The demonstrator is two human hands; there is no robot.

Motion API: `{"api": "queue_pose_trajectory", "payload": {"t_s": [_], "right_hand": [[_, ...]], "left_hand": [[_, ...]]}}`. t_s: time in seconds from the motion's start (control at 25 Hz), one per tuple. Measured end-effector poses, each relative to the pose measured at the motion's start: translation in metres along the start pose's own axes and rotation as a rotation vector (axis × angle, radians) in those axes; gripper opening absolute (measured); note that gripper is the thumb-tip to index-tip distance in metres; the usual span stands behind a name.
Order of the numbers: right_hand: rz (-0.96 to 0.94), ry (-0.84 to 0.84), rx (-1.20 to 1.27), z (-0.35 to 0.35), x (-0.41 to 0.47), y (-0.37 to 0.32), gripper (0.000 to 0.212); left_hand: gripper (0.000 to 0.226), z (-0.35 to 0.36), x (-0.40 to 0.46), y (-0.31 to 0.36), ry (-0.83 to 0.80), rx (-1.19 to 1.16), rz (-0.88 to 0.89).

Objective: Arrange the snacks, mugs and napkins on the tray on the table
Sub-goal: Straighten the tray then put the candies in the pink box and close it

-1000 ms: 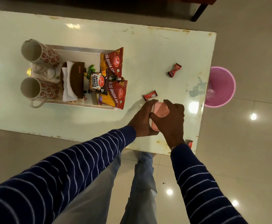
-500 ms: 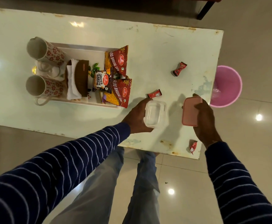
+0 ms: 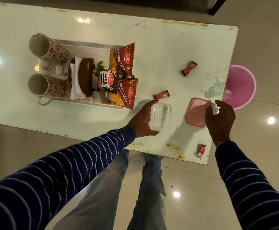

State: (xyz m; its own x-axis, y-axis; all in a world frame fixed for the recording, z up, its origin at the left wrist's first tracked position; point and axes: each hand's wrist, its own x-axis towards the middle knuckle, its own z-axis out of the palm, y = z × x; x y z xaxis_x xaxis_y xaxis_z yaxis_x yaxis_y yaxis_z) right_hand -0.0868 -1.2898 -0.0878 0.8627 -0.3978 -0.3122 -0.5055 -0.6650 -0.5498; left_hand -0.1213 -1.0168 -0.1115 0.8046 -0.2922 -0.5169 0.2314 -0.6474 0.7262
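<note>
Lowered since a moment ago: pink lid [image 3: 196, 113], under your right hand [image 3: 220, 120] on the surface; left hand [image 3: 141, 121] grips the open container [image 3: 160, 117], ready for loose sweets.

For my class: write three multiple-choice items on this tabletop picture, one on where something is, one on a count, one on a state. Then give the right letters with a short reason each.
1. Where is the pink lid?
A. on the clear container
B. on the table by the right hand
C. on the tray

2. How many mugs are at the tray?
A. one
B. two
C. four

3. The clear container in the left hand is:
A. open and nearly empty
B. lidded
C. full of peanuts

Key: 1 B, the lid lies flat beside the right hand. 2 B, two floral mugs show. 3 A, it has no lid and its base shows through.
</note>
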Motion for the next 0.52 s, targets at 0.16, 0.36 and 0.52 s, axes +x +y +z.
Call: {"api": "queue_pose_trajectory", "payload": {"t_s": [0.16,0.36,0.52], "right_hand": [[-0.332,-0.033,-0.062,0.003,0.023,-0.038,0.034],[-0.544,-0.354,-0.203,0.029,0.060,-0.083,0.054],[-0.557,-0.396,-0.345,0.047,0.067,-0.084,0.042]], "left_hand": [[0.145,0.002,-0.001,0.004,-0.025,0.051,0.007],[0.150,0.000,-0.009,0.003,0.003,0.078,0.011],[0.144,0.000,-0.014,0.001,0.029,0.065,0.001]]}}
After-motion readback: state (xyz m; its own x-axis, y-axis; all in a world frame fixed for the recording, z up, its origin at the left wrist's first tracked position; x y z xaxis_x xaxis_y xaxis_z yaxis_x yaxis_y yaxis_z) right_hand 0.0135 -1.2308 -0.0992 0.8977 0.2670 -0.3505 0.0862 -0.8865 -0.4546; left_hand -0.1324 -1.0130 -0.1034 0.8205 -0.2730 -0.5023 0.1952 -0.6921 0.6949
